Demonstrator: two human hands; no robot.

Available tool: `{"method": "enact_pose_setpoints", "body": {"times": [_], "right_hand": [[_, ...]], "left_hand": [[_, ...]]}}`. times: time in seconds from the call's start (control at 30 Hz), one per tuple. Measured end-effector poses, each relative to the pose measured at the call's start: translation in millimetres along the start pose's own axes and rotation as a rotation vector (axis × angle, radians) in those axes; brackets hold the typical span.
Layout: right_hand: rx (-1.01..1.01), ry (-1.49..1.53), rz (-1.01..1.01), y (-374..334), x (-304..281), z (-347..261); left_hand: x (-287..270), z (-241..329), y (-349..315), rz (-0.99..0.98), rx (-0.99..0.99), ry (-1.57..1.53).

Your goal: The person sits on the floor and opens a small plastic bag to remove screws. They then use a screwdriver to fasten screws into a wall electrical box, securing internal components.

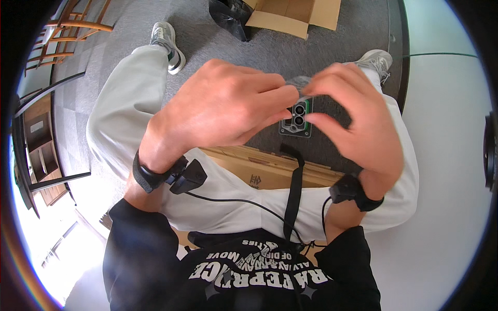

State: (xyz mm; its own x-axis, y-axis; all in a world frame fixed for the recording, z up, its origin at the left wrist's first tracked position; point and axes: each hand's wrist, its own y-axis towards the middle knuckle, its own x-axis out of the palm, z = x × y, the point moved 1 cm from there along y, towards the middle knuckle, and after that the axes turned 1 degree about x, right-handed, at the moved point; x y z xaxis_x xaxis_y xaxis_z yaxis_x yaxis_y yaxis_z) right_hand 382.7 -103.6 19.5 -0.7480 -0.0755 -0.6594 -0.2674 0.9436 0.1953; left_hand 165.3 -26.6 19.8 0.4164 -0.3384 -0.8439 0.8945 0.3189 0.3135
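Observation:
My left hand [223, 106] is raised in front of me, its fingers pinched together at a crumpled, see-through piece of plastic film [299, 82]. On the other side of the film, my right hand [358, 111] is slightly blurred, with its thumb spread well away from its curved fingers. Its fingertips are close to the film; whether they touch it I cannot tell. Below and between both hands appears a small grey plate [298, 127] with round black lens-like rings and a green edge. The left fingers partly cover it, and what supports it is unclear.
A flat brown cardboard box [244, 166] lies between my legs, a black strap [293, 197] hanging over it. Beyond are an open carton [280, 20] and a black plastic bag [231, 18] on grey carpet. A wooden chair [72, 26] stands far left; a white wall [446, 155] rises right.

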Motion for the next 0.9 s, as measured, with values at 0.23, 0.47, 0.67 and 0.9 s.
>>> {"method": "enact_pose_setpoints", "body": {"times": [0.23, 0.47, 0.67, 0.9], "right_hand": [[-0.069, 0.003, -0.047, 7.4, 18.6, 7.8], [0.002, 0.004, 0.038, 2.8, 7.6, 16.9], [0.002, 0.030, 0.047, 0.5, 1.6, 19.6], [-0.033, 0.032, 0.019, -0.9, 7.9, 23.7]], "left_hand": [[-4.3, -9.0, -4.0, -0.045, -0.048, 0.077], [-7.2, -10.3, -2.7, 0.013, -0.086, 0.041], [-15.3, -16.1, -4.3, 0.025, -0.123, 0.043], [-25.5, -30.6, -15.3, -0.103, -0.323, 0.096]]}}
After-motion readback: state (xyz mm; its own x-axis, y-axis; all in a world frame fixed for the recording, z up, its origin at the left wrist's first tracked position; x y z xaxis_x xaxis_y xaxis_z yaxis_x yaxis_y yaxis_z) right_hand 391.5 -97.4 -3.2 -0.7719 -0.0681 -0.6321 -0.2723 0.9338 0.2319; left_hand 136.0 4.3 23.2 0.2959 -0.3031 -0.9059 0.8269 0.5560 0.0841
